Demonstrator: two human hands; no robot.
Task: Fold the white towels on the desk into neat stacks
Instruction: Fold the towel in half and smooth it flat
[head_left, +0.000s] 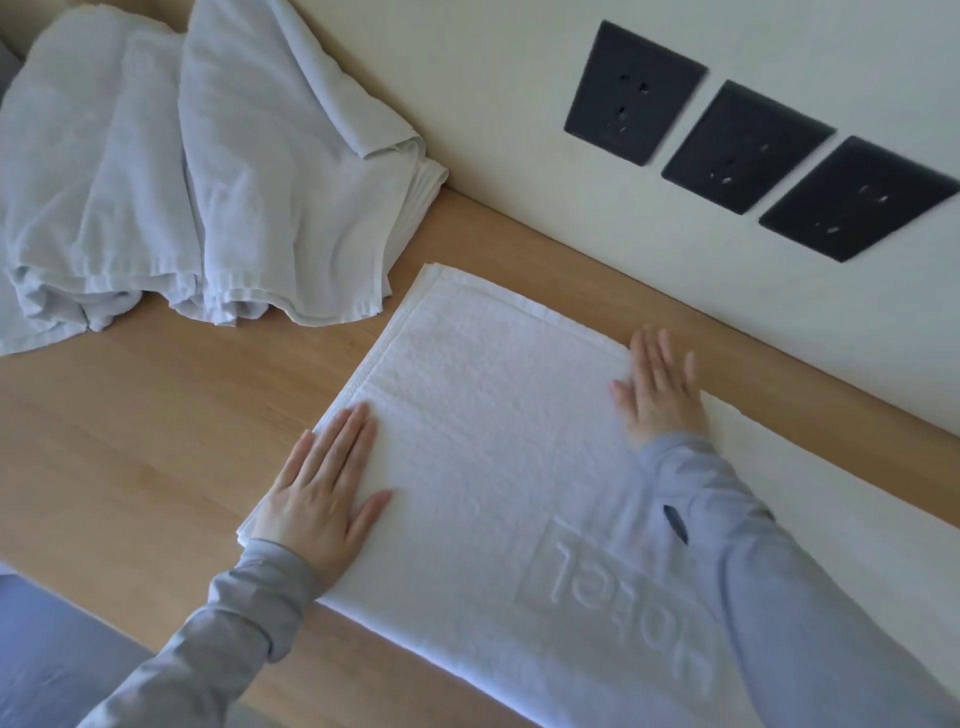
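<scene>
Several unfolded white towels (208, 171) lie in a loose, crumpled pile at far left on the wooden tabletop (130, 415). The far side of the pile lies against the wall (493, 104), and it is well apart from both of my hands.

To the right of the pile, my left hand (324, 493) rests palm down on the near-left edge of the folded towel (493, 441). Its fingers are straight and held together, the thumb is angled out, and nothing is gripped. A grey sleeve (223, 639) covers the forearm.

The folded towel lies flat on the tabletop, and its stacked hems show along its left edge. Toward its near right, an embossed panel (623, 608) carries raised lettering that is upside down from my position.

My right hand (660, 395) lies palm down at the far edge of the upper layer of the same towel. Its fingers are straight and slightly spread, and it holds nothing. The hand appears somewhat blurred.

At upper right, three dark socket plates (743, 145) sit in a row on the wall.
</scene>
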